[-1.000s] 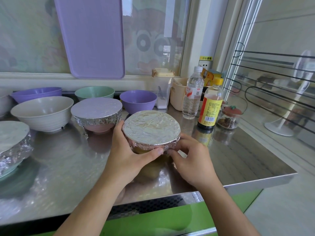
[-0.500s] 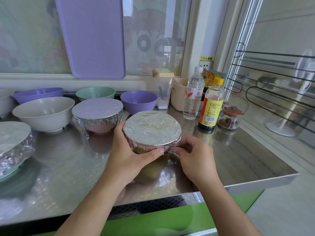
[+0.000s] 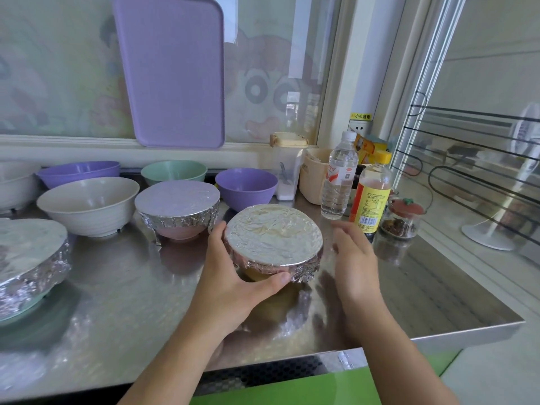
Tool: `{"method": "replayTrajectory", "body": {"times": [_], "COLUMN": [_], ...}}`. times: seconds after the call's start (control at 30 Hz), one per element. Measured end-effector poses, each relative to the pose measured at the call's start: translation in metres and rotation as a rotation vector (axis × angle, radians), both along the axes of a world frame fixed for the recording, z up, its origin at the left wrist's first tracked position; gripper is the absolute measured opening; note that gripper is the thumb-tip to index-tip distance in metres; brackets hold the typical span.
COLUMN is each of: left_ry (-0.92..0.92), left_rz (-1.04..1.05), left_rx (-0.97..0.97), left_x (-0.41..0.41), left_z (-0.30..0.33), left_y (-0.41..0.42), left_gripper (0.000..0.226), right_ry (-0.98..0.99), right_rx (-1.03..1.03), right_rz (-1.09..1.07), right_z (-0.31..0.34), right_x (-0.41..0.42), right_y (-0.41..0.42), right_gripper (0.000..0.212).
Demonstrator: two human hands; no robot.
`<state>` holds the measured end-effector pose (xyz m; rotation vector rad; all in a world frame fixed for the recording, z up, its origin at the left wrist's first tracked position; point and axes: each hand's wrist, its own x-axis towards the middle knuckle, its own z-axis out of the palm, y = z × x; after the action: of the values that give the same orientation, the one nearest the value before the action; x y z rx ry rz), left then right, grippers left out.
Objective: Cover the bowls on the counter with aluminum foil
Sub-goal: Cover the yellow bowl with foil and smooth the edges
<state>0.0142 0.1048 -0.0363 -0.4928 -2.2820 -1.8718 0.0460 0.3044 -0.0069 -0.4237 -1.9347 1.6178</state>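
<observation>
Where the steel desk [image 3: 117, 302] meets the left edge, a foil-wrapped green bowl [image 3: 29, 258] sits, with an uncovered cream bowl [image 3: 87, 204] and a foil-covered pink bowl [image 3: 177, 210] just beyond. Near the middle, the left hand [image 3: 230, 283] curls its grip round the foil-covered yellow bowl [image 3: 274, 239], thumb under the crimped rim. The right hand [image 3: 355, 258] hovers just beside it, fingers straight, touching nothing. Bottles [image 3: 369, 194] stand behind.
</observation>
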Motion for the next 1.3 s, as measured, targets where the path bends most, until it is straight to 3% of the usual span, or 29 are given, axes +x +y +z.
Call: {"method": "replayTrajectory", "body": {"times": [0.07,0.13,0.27,0.43,0.5,0.6,0.63,0.7,0.8,0.97,1.1,1.2,1.3], "left_ry": [-0.01,-0.012,-0.013,-0.056,-0.043,-0.041,-0.035,-0.035,-0.029,-0.064,-0.026,-0.026,-0.053], "left_rz": [-0.011,-0.023,-0.072,-0.121,-0.131,-0.17,-0.169,-0.141,-0.072,-0.074,-0.107,-0.118,-0.149], "left_rx": [-0.029,-0.056,-0.048,0.12,0.187,0.21,0.185,0.086,-0.057,-0.021,-0.002,0.003,0.036], "left_x": [0.0,0.001,0.003,-0.001,0.0,0.003,0.004,0.006,0.006,0.006,0.001,-0.001,-0.001], "left_z": [-0.001,-0.001,-0.001,-0.002,-0.003,0.0,0.001,0.002,0.004,0.002,-0.003,-0.003,-0.003], "left_y": [-0.001,-0.002,-0.003,-0.006,-0.006,-0.006,-0.006,-0.005,-0.002,-0.002,-0.006,-0.008,-0.005], "left_gripper": [0.142,0.14,0.125,0.094,0.088,0.083,0.084,0.115,0.151,0.147,0.133,0.141,0.155], "right_ry": [0.03,0.032,0.069,0.08,0.057,0.068,0.045,-0.025,-0.032,0.034,0.052,0.058,0.049], "right_rx": [-0.244,-0.351,-0.255,-0.016,0.06,0.058,0.061,0.073,0.107,0.014,0.013,0.018,0.05], "right_rz": [0.258,0.384,0.362,0.083,-0.021,0.118,0.228,0.386,0.429,0.401,0.354,0.323,0.323], "right_z": [0.001,-0.002,-0.015,-0.011,-0.004,0.011,0.015,0.017,0.01,0.003,0.002,0.003,-0.001], "right_x": [-0.016,-0.024,-0.021,-0.009,-0.007,-0.015,-0.018,-0.025,-0.024,-0.012,-0.009,-0.011,-0.013], "right_y": [0.001,0.001,0.005,0.006,0.004,0.005,0.004,0.003,0.0,-0.005,-0.004,-0.002,-0.003], "right_gripper": [0.039,0.037,0.037,0.043,0.033,0.028,0.04,0.06,0.056,0.033,0.031,0.03,0.044]}}
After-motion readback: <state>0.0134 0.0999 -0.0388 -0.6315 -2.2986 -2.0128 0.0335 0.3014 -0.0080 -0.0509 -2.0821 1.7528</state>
